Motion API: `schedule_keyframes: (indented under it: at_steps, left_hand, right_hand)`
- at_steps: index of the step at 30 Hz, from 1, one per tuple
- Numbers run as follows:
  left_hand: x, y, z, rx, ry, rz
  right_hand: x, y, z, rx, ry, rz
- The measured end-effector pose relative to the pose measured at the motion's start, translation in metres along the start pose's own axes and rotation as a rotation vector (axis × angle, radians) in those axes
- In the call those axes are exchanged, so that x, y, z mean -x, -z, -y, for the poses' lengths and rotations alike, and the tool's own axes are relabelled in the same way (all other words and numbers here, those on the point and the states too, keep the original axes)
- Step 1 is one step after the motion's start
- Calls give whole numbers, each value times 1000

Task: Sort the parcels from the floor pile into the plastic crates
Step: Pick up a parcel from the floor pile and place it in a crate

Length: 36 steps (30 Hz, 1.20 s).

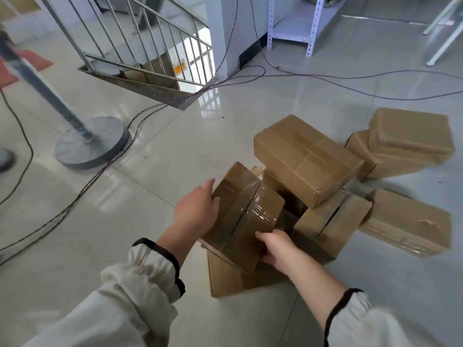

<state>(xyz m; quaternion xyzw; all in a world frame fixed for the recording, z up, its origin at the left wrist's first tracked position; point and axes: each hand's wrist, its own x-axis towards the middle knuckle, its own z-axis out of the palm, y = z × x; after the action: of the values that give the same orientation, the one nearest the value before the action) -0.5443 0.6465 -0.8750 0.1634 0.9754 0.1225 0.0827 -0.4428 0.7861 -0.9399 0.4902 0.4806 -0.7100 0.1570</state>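
Two hands are on one taped parcel (244, 216), which lies at the near edge of the floor pile, tilted, and rests on a flatter carton (230, 279) beneath it. The left hand (198, 209) is spread against the parcel's left side, fingers bent onto its top face. The right hand (275, 249) grips the near right corner, thumb on top and fingers curled under the edge. So the parcel sits directly between the hands, neither arm nearer than the other. Its longer sides seem to run away from the person, which puts one hand on each long flank.

I judge the step in hand to be lifting this parcel off the carton. With the grip already across the short way, a straight upward pull should free it. The glossy tape band (255, 209) round its middle may be slippery.

Just right of the parcel stands a slit-topped box (330, 221), and behind that a long box (305, 159) lies across the heap. Further right of the parcel are a dented box (411, 221) and two stacked ones (406, 136).

No plastic crate is in view, so which way to carry cannot be told.

Far left of the parcel stands a round stand base (92, 142), with cables (313, 77) trailing beyond.
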Motion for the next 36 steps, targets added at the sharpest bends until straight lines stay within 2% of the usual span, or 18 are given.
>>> schedule_keyframes:
  at_steps: [3,5,7,11,13,15,19,23,29,32,34,36]
  left_hand:
    - [0,10,11,190,101,-49]
    - [1,7,21,275,152,-11]
    - [2,3,30,362,233,30]
    - [12,3,30,614,422,278]
    - [17,3,21,726,439,401]
    - [20,3,12,785,411,443]
    - [19,1,-3,769,306,442]
    - [17,-1,-12,716,254,390]
    - [15,5,-12,562,235,257]
    - [14,7,-1,678,231,213]
    - [13,2,11,848,288,235]
    - [13,-11,26,890,341,258]
  right_hand:
    - [6,-4,-1,-83,-2,54]
    - [9,-5,1,-49,22,72]
    - [7,-7,1,24,44,21]
    - [4,-6,-2,232,217,-148]
    - [6,-3,-1,320,317,-160]
    - [8,-3,3,288,304,-134]
    - [8,-5,9,48,156,10]
    - [9,-6,10,-16,97,95]
    - [18,-18,19,-112,148,298]
    - [22,-18,21,-59,203,318]
    - [21,-16,22,2,237,290]
    - [21,-13,21,36,245,270]
